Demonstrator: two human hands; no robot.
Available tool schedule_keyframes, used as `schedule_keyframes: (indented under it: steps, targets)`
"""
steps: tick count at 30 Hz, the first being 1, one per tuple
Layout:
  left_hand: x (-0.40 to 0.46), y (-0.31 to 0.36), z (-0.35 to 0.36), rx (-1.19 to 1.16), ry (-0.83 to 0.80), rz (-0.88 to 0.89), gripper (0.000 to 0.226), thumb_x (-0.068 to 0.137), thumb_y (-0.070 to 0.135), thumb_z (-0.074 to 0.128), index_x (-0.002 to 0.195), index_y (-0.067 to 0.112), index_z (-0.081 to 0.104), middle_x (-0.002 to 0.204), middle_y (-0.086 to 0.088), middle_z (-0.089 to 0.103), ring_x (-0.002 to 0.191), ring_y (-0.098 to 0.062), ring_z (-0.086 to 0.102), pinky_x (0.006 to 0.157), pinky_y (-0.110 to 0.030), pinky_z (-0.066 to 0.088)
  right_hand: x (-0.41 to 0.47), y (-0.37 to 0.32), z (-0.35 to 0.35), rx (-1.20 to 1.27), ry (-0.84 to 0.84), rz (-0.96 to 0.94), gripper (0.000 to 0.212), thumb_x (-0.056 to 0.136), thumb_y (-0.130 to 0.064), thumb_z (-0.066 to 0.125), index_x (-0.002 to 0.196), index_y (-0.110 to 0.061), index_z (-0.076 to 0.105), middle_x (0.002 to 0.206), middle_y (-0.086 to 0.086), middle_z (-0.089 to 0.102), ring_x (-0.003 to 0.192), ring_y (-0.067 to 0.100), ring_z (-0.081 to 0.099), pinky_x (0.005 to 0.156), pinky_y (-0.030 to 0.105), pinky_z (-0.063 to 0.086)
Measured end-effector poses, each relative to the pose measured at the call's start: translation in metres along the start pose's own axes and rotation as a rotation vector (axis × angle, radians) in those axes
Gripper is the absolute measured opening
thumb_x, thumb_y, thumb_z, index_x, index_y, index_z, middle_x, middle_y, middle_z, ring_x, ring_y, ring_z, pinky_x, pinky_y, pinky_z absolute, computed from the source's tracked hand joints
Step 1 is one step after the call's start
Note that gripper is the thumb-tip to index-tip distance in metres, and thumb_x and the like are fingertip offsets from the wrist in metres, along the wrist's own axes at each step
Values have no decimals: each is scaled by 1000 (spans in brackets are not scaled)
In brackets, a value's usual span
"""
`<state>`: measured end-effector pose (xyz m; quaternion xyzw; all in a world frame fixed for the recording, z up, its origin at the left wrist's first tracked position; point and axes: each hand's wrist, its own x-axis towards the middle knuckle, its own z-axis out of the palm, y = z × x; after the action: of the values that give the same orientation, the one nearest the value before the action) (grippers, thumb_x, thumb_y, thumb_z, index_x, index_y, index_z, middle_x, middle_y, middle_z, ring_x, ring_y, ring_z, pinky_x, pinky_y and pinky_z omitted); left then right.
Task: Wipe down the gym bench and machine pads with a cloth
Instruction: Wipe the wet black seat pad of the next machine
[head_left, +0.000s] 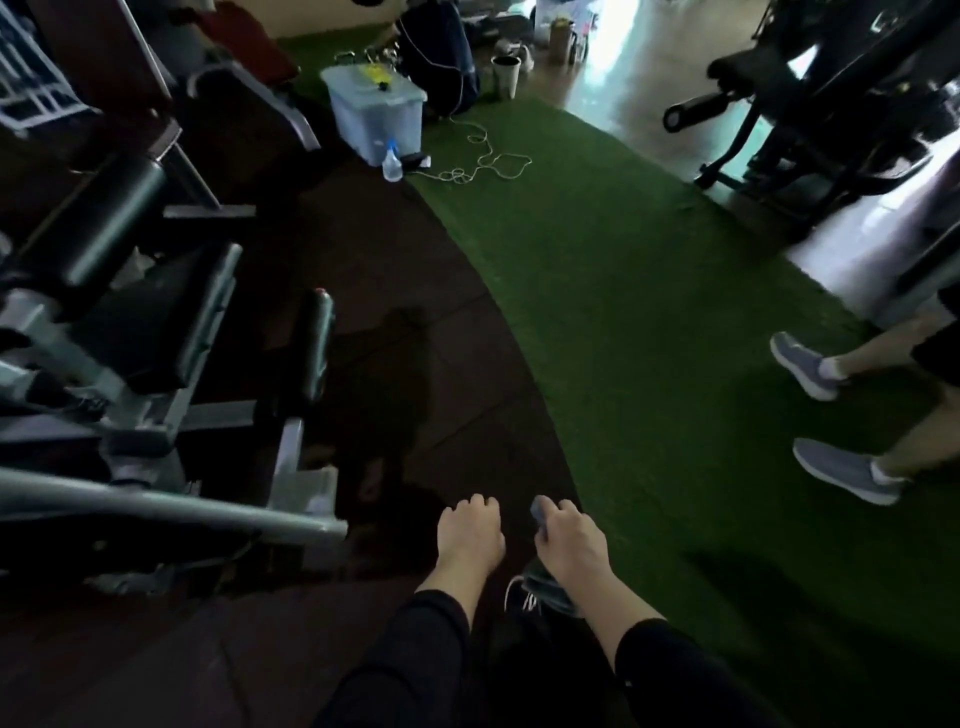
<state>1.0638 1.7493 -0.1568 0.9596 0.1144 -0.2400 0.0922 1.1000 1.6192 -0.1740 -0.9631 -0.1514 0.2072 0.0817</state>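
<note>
Both hands are out in front, low in the view, over the dark rubber floor (415, 415). The right hand (569, 540) has its fingers curled round a grey cloth (550, 590): a small bunched bit pokes out above the knuckles, and the rest hangs down under the wrist, crumpled, with a pale frayed-looking edge. It's pretty blurry, so I can't make out the fabric any better than that.

The left hand (470, 530) sits just beside the right one, not touching it. Its fingers are curled under in a loose fist and there's nothing in it as far as I can see. Both forearms wear dark sleeves pushed up from the wrists.

The machine (156, 364) with the pads stands off to the left, well apart from the hands: grey metal frame, a flat black seat pad (150, 322), a black roller pad (88, 223) above it and another upright roller (317, 343) at the frame's near edge. The cloth isn't touching any of them.

Further back there's a clear plastic storage box (374, 114) with a spray bottle (392, 161) right in front of it and a white cord (483, 161) tangled on the green turf (623, 312). Someone else's legs in grey sneakers (836, 467) stand on the turf at the right edge.
</note>
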Motion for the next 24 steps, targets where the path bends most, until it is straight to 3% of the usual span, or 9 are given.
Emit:
schedule_keyframes:
  steps: [6, 10, 14, 24]
  targets:
    - [111, 10, -70, -67, 21, -70, 42, 97, 25, 45, 137, 13, 42, 136, -8, 49, 125, -25, 48, 102, -38, 38, 130, -3, -72, 11, 26, -91, 45, 96, -25, 48, 140, -22, 39, 121, 4, 54, 107, 27, 58, 84, 37, 51]
    - [179, -7, -122, -108, 42, -136, 45, 98, 26, 44, 140, 13, 38, 139, -8, 47, 127, -26, 47, 102, -38, 37, 210, -27, -116, -28, 26, -169, 37, 95, -24, 50, 132, -22, 44, 116, 5, 54, 105, 29, 58, 81, 37, 49]
    - [254, -42, -177, -142, 80, -190, 44, 98, 26, 42, 139, 13, 39, 139, -8, 46, 126, -27, 47, 99, -38, 39, 301, -64, -154, -36, 54, -256, 25, 94, -21, 50, 119, -19, 49, 109, 7, 55, 99, 31, 58, 77, 38, 50]
    - [446, -171, -308, -148, 91, -278, 40, 98, 28, 44, 135, 12, 41, 135, -9, 49, 122, -28, 49, 97, -39, 40, 541, -192, -227, -74, 63, -357, 36, 95, -24, 49, 130, -19, 45, 114, 7, 55, 103, 31, 58, 77, 38, 48]
